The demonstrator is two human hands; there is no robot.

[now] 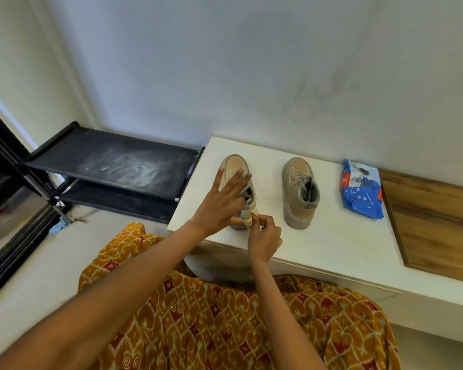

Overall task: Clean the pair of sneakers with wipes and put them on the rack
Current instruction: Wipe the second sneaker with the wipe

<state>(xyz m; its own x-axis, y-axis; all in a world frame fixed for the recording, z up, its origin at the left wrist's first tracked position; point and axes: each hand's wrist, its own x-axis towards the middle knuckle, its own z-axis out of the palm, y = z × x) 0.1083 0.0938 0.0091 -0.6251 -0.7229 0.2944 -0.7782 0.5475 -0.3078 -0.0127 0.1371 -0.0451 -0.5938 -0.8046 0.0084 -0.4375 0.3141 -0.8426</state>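
Observation:
Two tan sneakers stand on a white cabinet top [332, 236], toes toward the wall. My left hand [222, 201] lies over the left sneaker [234, 166], fingers spread across its tongue and thumb at its heel. My right hand [263, 235] pinches a crumpled, soiled wipe [251, 217] against that sneaker's heel. The right sneaker [300, 193] stands alone, untouched. A blue pack of wipes [361, 190] lies to its right. The black shoe rack [112, 166] stands to the left of the cabinet, its top shelf dusty.
A wall runs directly behind the cabinet and rack. A wooden panel [433, 222] sits at the right of the cabinet top. My patterned orange garment [225, 316] fills the foreground. A blue scrap [58, 227] lies on the floor near the rack's leg.

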